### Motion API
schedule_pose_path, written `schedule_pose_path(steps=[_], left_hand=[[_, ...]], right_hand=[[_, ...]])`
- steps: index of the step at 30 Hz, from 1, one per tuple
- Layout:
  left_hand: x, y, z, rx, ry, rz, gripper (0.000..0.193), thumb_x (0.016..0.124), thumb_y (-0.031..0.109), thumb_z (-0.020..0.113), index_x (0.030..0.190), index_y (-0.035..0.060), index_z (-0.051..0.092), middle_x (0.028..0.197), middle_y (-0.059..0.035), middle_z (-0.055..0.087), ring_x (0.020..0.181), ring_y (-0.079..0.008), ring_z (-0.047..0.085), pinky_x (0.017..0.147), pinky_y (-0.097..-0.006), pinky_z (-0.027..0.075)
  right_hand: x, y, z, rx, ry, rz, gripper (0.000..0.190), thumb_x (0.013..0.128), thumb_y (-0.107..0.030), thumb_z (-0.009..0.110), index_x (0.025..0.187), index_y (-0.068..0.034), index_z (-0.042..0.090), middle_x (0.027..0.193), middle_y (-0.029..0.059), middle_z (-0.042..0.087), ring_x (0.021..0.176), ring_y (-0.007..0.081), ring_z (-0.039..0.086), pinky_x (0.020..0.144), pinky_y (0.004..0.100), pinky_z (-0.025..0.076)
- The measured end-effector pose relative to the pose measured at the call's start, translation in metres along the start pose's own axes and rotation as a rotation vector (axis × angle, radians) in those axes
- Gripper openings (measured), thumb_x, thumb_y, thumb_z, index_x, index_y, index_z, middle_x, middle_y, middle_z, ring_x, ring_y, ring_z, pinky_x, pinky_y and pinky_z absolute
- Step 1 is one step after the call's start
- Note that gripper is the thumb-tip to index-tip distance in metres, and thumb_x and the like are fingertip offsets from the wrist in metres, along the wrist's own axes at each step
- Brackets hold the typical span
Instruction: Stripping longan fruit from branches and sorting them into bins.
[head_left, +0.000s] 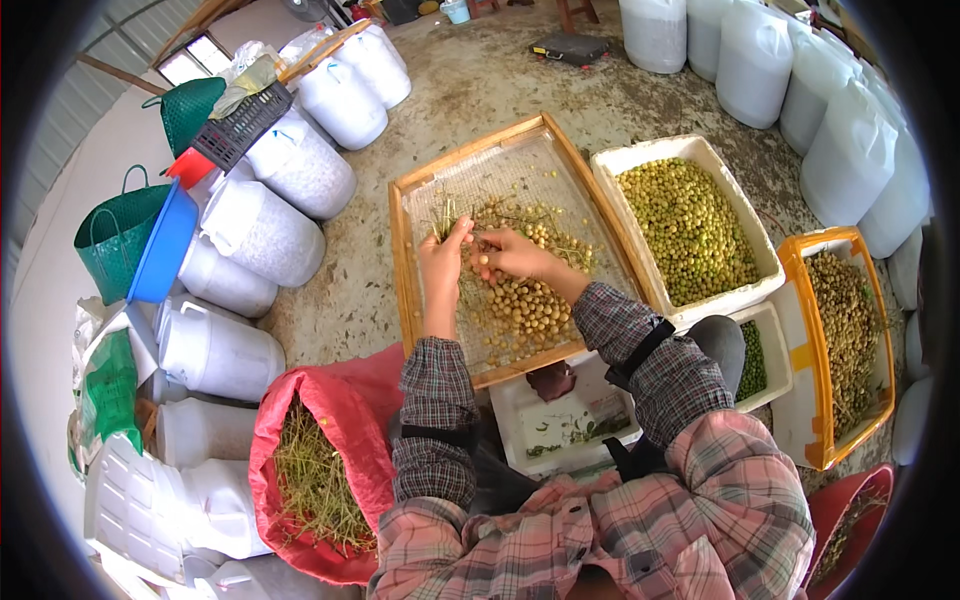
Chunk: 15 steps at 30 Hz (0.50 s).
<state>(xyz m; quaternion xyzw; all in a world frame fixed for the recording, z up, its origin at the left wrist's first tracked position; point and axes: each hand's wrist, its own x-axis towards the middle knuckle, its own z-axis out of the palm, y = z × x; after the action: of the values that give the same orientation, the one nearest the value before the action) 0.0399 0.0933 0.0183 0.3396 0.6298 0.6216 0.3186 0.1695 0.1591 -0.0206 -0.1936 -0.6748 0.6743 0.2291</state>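
My left hand (442, 262) grips a bunch of thin greenish stems (444, 216) above a wood-framed mesh tray (435, 180). Close beside it, my right hand (519, 256) has its fingers curled inward, with a small round fruit at the fingertips. The fingers partly hide what lies between the two hands. Beneath them, loose yellow-brown round fruits (529, 309) are heaped on the mesh, mixed with stems (574, 247) towards the far side.
A white foam box (600, 161) of green-yellow fruits adjoins the tray's right side. An orange-taped box (817, 360) holds browner fruits on stems. At left, a red sack (274, 420) contains stems. White plastic drums (262, 232) line the left; translucent jugs (847, 154) line the right.
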Motion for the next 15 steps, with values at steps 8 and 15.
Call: schedule_pose_path(steps=[8, 15], left_hand=[[0.012, -0.017, -0.02, -0.162, 0.158, -0.061, 0.023, 0.089, 0.02, 0.068, 0.099, 0.0003, 0.065, 0.077, -0.003, 0.063, 0.047, -0.0039, 0.039, 0.04, -0.0215, 0.03], [0.002, -0.004, -0.023, -0.057, 0.057, -0.042, 0.021, 0.09, 0.021, 0.067, 0.091, 0.0006, 0.067, 0.074, -0.0013, 0.061, 0.046, -0.0038, 0.038, 0.041, -0.0218, 0.03]], right_hand=[[-0.034, 0.04, 0.015, -0.749, 0.358, -0.099, 0.031, 0.08, -0.026, 0.069, 0.092, -0.001, 0.057, 0.066, 0.018, 0.062, 0.064, 0.036, 0.063, 0.059, 0.0444, 0.05], [-0.034, 0.016, 0.004, -0.832, 0.276, -0.114, 0.091, 0.07, -0.028, 0.076, 0.144, -0.008, 0.026, 0.134, 0.0218, 0.045, 0.121, 0.0355, 0.049, 0.097, 0.043, 0.043]])
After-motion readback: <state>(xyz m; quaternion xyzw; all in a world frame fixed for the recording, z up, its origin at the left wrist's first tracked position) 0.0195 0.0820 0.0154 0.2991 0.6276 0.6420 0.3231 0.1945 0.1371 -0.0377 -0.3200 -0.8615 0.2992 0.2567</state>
